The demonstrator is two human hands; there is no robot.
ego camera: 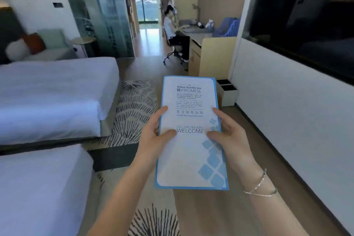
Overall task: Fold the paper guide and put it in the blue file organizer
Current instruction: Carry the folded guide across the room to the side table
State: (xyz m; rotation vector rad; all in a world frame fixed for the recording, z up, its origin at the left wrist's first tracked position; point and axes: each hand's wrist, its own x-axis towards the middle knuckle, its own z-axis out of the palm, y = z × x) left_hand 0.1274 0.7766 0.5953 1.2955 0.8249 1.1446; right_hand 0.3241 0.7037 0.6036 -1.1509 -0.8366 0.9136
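I am standing in the aisle of a hotel room, with two beds (47, 92) along my left and a white wall on my right, and the patterned rug (134, 105) underfoot between the beds and the bare floor. Ahead, at the far end of the aisle, the worktop (199, 37) runs along the right-hand wall, and a person (172, 28) sits on a chair at its near-left edge. The blue file organizer (229, 28) stands at the worktop's right end against the wall, well apart from me, so I judge the walk over to it is not yet done

The paper guide (191, 151) is in the air in front of me, carried by nothing but my hands, already closed to a tall narrow panel with its cover facing up so I can read it; I take that as the fold being finished or nearly so. My left hand (153, 136) clasps its left edge, thumb pressed on the cover and fingers (161, 112) curled round the edge to the underside. My right hand (228, 132) mirrors it on the right edge, thumb on top. Gripping both long edges keeps the panels shut and flat. Bracelets (260, 184) circle my right wrist
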